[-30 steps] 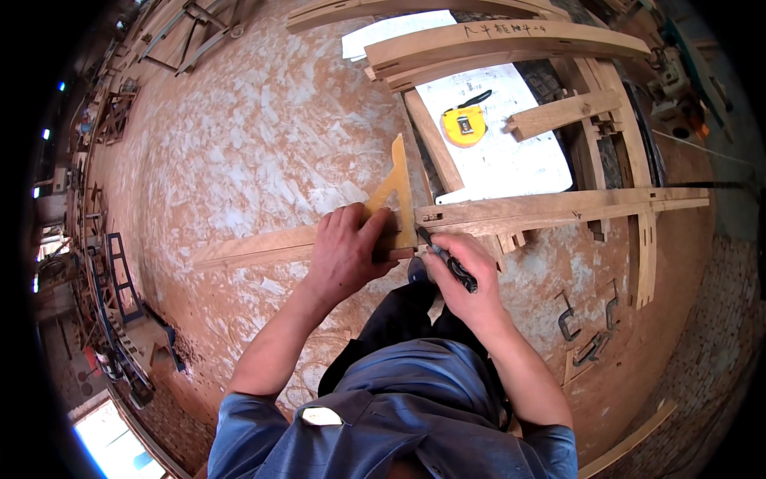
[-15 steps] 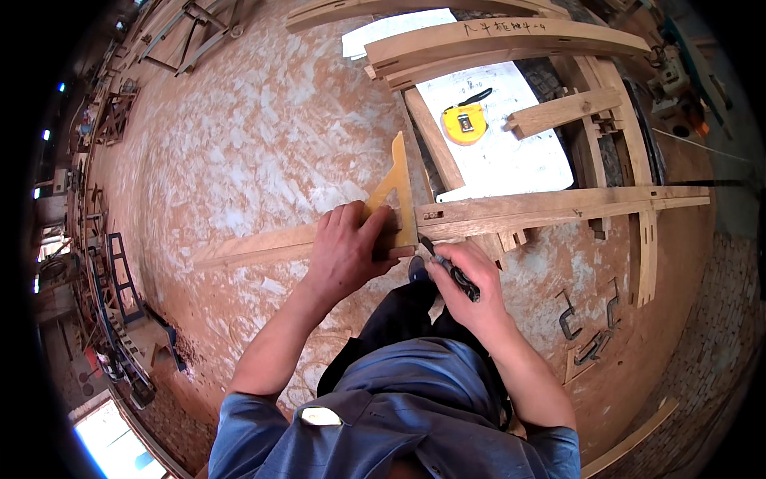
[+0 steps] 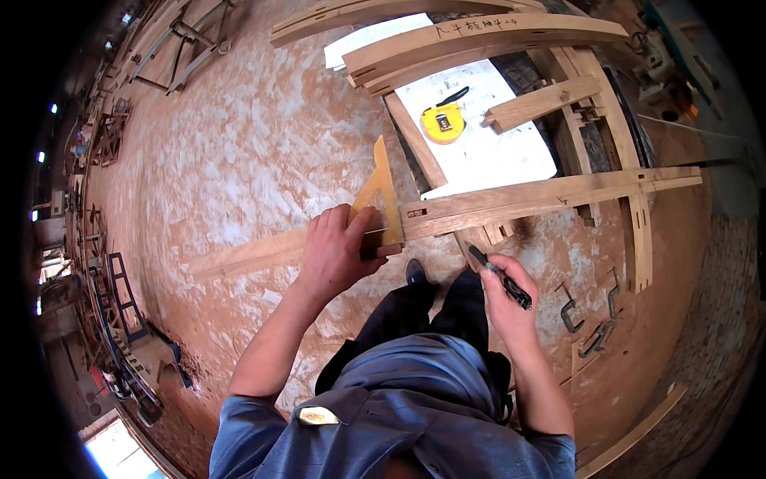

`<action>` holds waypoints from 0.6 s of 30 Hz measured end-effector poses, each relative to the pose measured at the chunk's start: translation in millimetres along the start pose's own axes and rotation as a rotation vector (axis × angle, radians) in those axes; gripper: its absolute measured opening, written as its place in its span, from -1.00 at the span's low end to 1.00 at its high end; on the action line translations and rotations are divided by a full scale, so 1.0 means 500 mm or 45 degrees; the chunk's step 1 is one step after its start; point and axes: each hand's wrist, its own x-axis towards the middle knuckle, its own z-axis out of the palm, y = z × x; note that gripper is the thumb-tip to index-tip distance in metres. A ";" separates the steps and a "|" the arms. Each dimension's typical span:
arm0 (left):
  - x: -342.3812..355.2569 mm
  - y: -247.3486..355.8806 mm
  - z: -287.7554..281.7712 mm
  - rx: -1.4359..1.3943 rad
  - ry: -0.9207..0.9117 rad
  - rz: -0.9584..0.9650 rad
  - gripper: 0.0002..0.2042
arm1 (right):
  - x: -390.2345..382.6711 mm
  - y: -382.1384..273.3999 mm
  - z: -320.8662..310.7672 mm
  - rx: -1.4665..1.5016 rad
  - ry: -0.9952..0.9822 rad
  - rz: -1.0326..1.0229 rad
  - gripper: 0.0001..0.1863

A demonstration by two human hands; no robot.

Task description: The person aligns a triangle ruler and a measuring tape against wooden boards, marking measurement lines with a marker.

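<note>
Two bare hands work over a long pale timber rail [image 3: 519, 201] that runs across a sawdust-strewn workshop floor [image 3: 239, 160]. The left hand [image 3: 335, 251] lies spread and pressed flat on a yellow triangular wooden square [image 3: 381, 191], pinning its stock against the near edge of the rail, apparently so that the blade stays put at a right angle to the timber. The right hand [image 3: 504, 302] is closed round a slim black marking pen [image 3: 501, 277], held just off the rail's near side with the tip pointing toward the square. Dark trouser legs and a shoe [image 3: 415, 271] show between the forearms, directly under the rail.

Beyond the rail, a round yellow tape measure [image 3: 443, 122] rests on a white sheet of drawing paper [image 3: 487, 144], close enough to reach. More notched pale beams [image 3: 479, 40] are stacked past the sheet. A few small dark metal clamps [image 3: 586, 315] lie on the floor to the right, well apart from both hands.
</note>
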 end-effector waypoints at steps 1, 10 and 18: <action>0.000 0.000 0.000 0.007 0.001 0.006 -0.25 | -0.011 0.012 -0.005 0.025 0.013 0.065 -0.79; 0.001 0.003 0.000 0.043 -0.044 0.008 -0.24 | -0.069 0.057 -0.033 0.130 0.129 0.229 -0.79; 0.002 0.005 -0.003 0.040 -0.045 0.013 -0.20 | -0.076 0.053 -0.034 0.152 0.124 0.260 -0.78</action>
